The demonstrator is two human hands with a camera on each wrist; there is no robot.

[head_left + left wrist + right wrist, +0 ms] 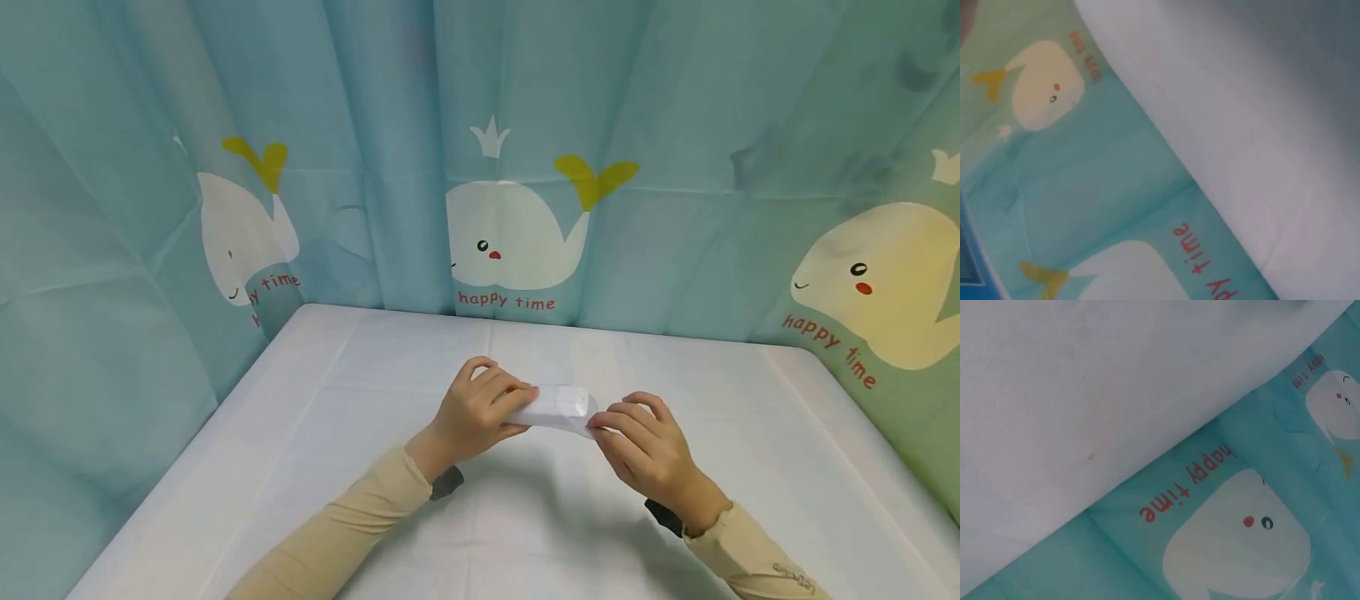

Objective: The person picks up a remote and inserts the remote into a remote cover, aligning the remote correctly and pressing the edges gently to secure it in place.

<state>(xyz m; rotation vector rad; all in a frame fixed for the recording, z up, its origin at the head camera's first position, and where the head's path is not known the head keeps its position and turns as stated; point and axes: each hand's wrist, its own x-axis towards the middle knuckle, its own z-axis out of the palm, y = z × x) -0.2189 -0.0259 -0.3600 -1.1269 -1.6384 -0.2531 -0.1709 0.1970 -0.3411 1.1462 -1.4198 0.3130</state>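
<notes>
A white oblong box (562,402) inside a clear plastic sleeve is held above the table in the head view. My left hand (480,408) grips its left end between thumb and fingers. At the right end, my right hand (648,446) pinches the loose edge of the clear plastic sleeve (589,422), fingertips close to the box's end. What the box is cannot be made out; it carries no readable print. Neither wrist view shows the hands' work, only cloth and curtain.
The table (375,375) has a white cloth with faint fold lines. Behind and beside it hangs a blue-green curtain (397,125) printed with whales and red lettering. Dark bands or devices (447,483) sit under both wrists.
</notes>
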